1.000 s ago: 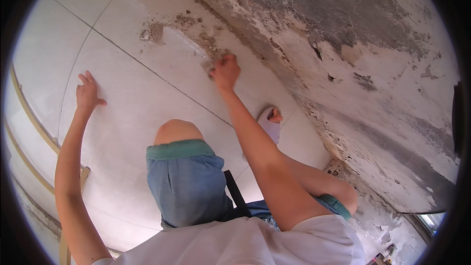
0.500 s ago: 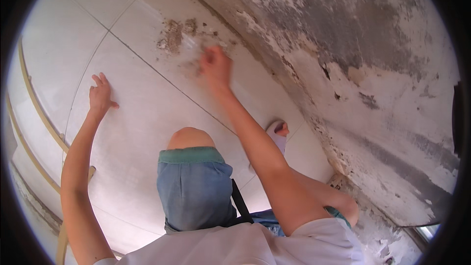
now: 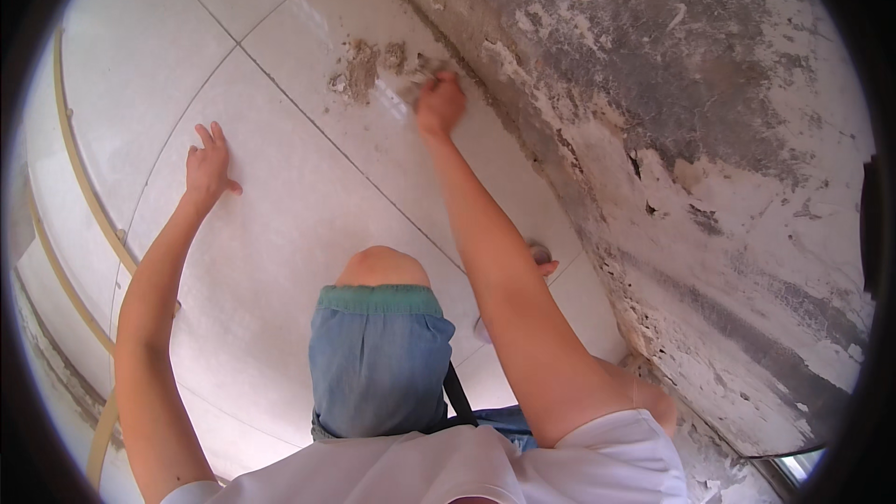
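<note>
1. fingers [image 3: 439, 98] of the right hand [image 3: 441, 105] are curled tight around something small and pale, looks like a rag or scrubbing pad but honestly can't tell which. it's pressed onto the white floor tile [image 3: 308, 224] right at the edge of a brownish crusty patch of dried mortar [image 3: 359, 70].
2. that patch sits near the foot of the peeling grey wall [image 3: 672, 84], just past the grout line [image 3: 308, 121].
3. progress, going by looks: the patch is mostly there, thick and dark, with crumbs around it. the tile nearer the knee [image 3: 378, 266] looks pretty clean already, so i'd guess early to midway on this spot.
4. left hand [image 3: 207, 166] is flat on the tile, fingers spread, holding nothing, just propping.
5. crust also runs along the wall base, untouched.
</note>
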{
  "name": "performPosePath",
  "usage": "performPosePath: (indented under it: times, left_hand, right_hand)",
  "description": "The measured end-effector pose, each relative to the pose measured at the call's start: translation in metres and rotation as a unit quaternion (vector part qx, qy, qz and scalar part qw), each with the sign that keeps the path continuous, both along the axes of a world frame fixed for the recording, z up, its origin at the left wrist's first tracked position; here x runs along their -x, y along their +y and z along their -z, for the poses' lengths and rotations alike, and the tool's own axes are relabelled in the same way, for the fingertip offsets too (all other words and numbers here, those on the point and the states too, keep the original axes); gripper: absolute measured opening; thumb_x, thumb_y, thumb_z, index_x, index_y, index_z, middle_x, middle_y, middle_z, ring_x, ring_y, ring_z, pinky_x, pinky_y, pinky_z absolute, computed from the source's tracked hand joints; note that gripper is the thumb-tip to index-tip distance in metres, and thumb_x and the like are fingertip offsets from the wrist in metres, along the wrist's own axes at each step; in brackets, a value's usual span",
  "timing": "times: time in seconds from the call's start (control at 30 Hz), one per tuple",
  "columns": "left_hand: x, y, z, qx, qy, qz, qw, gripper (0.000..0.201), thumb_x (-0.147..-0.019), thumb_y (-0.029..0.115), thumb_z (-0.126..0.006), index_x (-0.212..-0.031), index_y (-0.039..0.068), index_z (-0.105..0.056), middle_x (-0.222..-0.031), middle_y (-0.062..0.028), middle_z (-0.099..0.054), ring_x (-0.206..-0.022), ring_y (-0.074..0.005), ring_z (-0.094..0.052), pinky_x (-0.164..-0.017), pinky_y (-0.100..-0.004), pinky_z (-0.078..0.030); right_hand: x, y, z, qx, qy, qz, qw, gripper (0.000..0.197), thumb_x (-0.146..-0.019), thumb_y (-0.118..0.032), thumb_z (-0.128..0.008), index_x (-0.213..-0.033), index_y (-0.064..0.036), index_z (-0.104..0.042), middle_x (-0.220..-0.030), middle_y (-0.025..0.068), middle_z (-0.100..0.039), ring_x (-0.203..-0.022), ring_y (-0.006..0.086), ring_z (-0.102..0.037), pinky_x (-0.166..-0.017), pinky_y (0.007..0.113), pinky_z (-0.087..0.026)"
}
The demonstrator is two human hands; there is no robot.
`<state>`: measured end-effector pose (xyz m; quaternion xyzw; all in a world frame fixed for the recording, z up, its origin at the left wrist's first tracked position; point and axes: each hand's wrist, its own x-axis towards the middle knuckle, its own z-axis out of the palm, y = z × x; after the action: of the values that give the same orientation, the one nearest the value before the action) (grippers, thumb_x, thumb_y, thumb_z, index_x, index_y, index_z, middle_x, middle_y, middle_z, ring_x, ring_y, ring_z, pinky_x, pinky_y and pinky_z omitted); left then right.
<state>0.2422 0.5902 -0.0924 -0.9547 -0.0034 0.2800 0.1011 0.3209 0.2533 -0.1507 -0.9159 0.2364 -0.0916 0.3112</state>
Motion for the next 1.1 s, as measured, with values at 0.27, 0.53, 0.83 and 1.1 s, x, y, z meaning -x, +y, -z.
performPosePath:
  times: [0.27, 0.53, 0.83, 1.1]
  left_hand:
    - [0.006, 0.011, 0.006, -0.057, 0.02, 0.029, 0.998, 0.13, -0.036, 0.045, -0.085, -0.132, -0.009, -0.016, -0.127, -0.0389, -0.028, -0.093, -0.0326, -0.06, -0.094, -0.0377, -0.04]
    - [-0.002, 0.0, 0.0, -0.035, 0.034, 0.017, 0.999, 0.132, -0.034, 0.041, -0.086, -0.131, -0.012, -0.014, -0.128, -0.0401, -0.025, -0.093, -0.0368, -0.058, -0.095, -0.0374, -0.038]
    - [-0.004, -0.006, 0.001, -0.033, 0.033, 0.009, 0.999, 0.132, -0.033, 0.039, -0.087, -0.132, -0.012, -0.015, -0.128, -0.0409, -0.024, -0.089, -0.0366, -0.059, -0.098, -0.0381, -0.035]
    - [0.0, 0.0, 0.002, -0.091, 0.025, 0.075, 0.993, 0.131, -0.037, 0.056, -0.08, -0.131, -0.014, -0.019, -0.125, -0.0425, -0.028, -0.087, -0.028, -0.061, -0.093, -0.0382, -0.037]
  right_hand:
    - [0.027, 0.031, -0.023, -0.196, -0.044, -0.187, 0.962, 0.012, -0.079, -0.006, -0.058, -0.091, -0.0023, -0.058, -0.062, 0.0046, -0.058, -0.051, 0.0083, -0.054, -0.048, 0.025, -0.043]
    - [0.032, -0.044, 0.002, 0.019, 0.03, -0.04, 0.999, 0.024, -0.076, -0.008, -0.059, -0.099, -0.0011, -0.055, -0.086, 0.0151, -0.06, -0.082, 0.0308, -0.058, -0.074, 0.038, -0.046]
    - [-0.096, 0.063, -0.006, -0.027, 0.017, -0.164, 0.986, 0.022, -0.076, -0.008, -0.058, -0.096, -0.0025, -0.056, -0.096, 0.0173, -0.057, -0.091, 0.0332, -0.055, -0.079, 0.039, -0.044]
    - [-0.063, 0.074, -0.06, -0.046, -0.079, -0.268, 0.959, 0.023, -0.077, -0.006, -0.053, -0.099, -0.0063, -0.058, -0.088, 0.0118, -0.054, -0.079, 0.0282, -0.055, -0.07, 0.036, -0.045]
